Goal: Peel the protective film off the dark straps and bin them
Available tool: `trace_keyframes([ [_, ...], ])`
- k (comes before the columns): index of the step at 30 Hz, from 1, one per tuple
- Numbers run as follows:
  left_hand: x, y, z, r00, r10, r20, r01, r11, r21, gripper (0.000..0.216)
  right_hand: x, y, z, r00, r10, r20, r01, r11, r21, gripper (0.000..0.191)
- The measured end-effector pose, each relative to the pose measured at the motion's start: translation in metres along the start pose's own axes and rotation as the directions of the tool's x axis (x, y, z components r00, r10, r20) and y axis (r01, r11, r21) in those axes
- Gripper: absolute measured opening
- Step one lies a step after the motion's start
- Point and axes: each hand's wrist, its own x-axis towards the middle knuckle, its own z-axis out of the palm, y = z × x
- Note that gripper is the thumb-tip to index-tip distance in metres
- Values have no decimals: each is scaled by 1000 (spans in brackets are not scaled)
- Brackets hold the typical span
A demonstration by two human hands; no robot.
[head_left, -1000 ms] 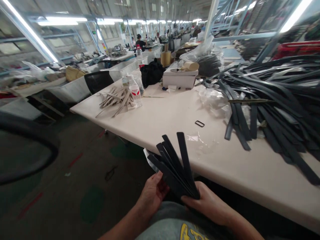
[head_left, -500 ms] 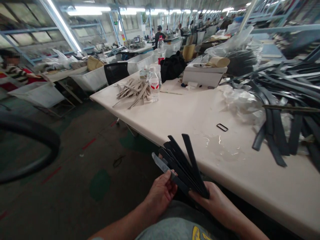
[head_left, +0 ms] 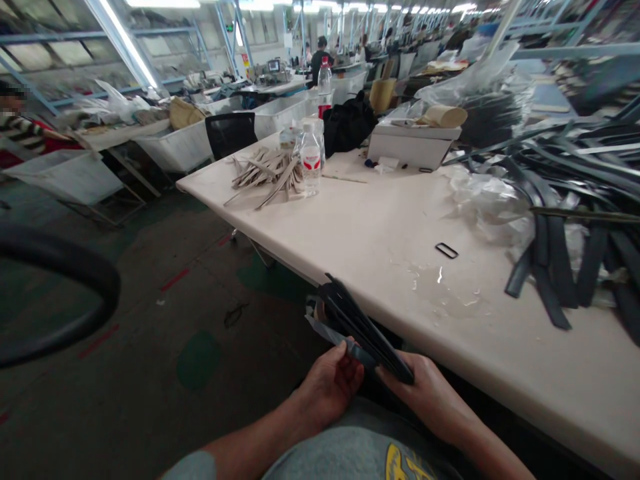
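A bundle of black straps (head_left: 357,320) lies in my right hand (head_left: 423,390), whose fingers wrap round its lower end. It points up and to the left, in front of the table edge. My left hand (head_left: 333,380) pinches one strap at the bundle's left side between thumb and fingers. A pale, translucent strip (head_left: 323,328) runs along that strap's outer end. On the table, apart from both hands, lies a black rectangular ring (head_left: 446,251) beside a patch of clear, glossy residue (head_left: 445,290).
The pale table (head_left: 370,220) carries beige strips (head_left: 265,172), a water bottle (head_left: 311,163), a black bag (head_left: 350,123) and a white box (head_left: 407,145). Many black straps (head_left: 555,267) pile up at the right. A black curved bar (head_left: 100,280) stands at the left. A person sits far left.
The bundle's fanned straps have come closer together and tilted further left. Both hands keep their hold, the left shifting slightly right.
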Motion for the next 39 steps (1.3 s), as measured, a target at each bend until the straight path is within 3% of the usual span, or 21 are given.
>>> trace_keyframes([
  [5,4,-3,1,999,34,-33,-35,999,-8,17,-8,0,-4,1000,11,-8,-12,991,-134,30],
  [12,1,-10,2,998,-20,56,16,998,62,4,12,-6,7,996,-55,-75,36,973,-227,19],
  [19,10,-9,-3,997,46,57,-49,997,54,4,3,1,4,995,-73,-71,64,990,-123,25],
  [25,8,-14,4,993,-16,115,6,996,86,4,15,2,8,991,-37,-129,15,986,-166,29],
  [32,12,-14,1,994,84,73,-89,994,66,6,1,15,2,998,-33,-51,26,992,-120,28],
  [36,10,-19,3,985,36,167,-52,994,92,9,9,13,7,991,-32,-132,14,990,-138,27],
  [39,11,-18,4,982,41,185,-56,996,74,10,13,10,6,991,-41,-130,26,993,-114,27],
])
